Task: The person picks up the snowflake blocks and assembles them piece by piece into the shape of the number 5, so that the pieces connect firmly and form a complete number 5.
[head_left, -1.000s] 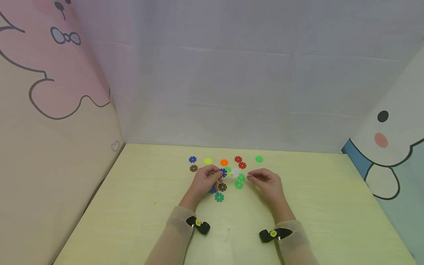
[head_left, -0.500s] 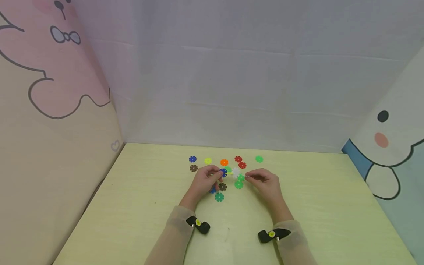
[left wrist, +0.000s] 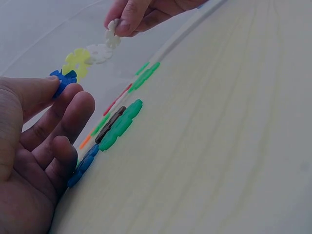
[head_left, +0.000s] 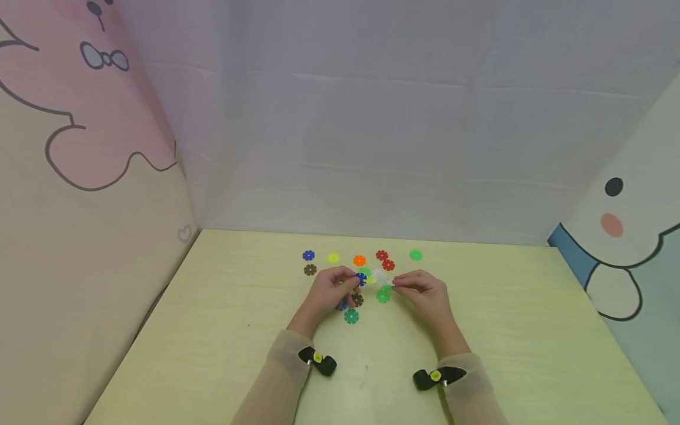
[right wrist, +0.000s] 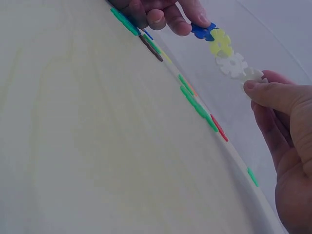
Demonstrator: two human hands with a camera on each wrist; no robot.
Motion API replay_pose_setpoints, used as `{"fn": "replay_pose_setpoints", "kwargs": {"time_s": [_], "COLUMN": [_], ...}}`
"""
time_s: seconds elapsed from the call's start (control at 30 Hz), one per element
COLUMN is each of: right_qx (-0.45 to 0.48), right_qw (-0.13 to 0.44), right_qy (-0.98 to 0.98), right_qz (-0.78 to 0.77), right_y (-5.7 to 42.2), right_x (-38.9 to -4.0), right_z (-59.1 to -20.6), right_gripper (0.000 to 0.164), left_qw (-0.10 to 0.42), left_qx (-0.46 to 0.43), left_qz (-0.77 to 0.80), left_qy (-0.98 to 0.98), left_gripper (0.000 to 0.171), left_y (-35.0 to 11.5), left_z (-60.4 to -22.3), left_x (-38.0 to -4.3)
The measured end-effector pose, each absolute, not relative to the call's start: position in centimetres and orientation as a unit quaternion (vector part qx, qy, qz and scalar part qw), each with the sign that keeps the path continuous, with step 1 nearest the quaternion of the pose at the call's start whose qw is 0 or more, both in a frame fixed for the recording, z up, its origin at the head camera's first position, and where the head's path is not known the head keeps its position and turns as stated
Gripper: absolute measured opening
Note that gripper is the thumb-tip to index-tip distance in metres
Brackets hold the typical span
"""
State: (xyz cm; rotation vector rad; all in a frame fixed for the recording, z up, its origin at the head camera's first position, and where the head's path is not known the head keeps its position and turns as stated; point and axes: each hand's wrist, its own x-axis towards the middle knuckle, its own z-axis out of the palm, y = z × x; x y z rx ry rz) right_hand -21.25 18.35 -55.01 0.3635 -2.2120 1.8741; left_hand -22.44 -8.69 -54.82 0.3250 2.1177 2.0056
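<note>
My left hand (head_left: 330, 290) pinches a blue snowflake disc (left wrist: 64, 84) between thumb and forefinger. A yellow snowflake disc (left wrist: 76, 62) is joined to it, and a white snowflake disc (left wrist: 99, 54) follows on the yellow one, making a short chain above the table. In my right hand (head_left: 425, 293), thumb and fingertips pinch a second white snowflake disc (left wrist: 112, 35). Its edge meets the chain's white end in both wrist views; whether the slots interlock I cannot tell. The right thumb partly covers this disc in the right wrist view.
Loose discs lie under and behind the hands: brown (head_left: 358, 300), teal (head_left: 351, 316), green (head_left: 383, 296), orange (head_left: 359, 260), red (head_left: 388, 265) and others. A far green disc (head_left: 416, 255) lies apart at the right. Curtained walls border the table (head_left: 531, 330).
My right hand has moved slightly left, bringing its white disc from a gap up against the chain's white end. The left hand has shifted the chain slightly to the right.
</note>
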Motion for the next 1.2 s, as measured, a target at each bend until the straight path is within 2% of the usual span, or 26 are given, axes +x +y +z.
{"fn": "replay_pose_setpoints", "kwargs": {"time_s": [1.2], "right_qx": [0.141], "right_qw": [0.119], "right_qy": [-0.737], "right_qz": [0.650], "right_y": [18.49], "right_x": [-21.13], "right_z": [-54.85], "right_gripper": [0.014], "left_qw": [0.099], "left_qx": [0.108], "left_qz": [0.682], "left_qy": [0.717], "left_gripper": [0.015], "left_y": [-8.57], "left_z": [-54.63], "left_x": [-22.22]}}
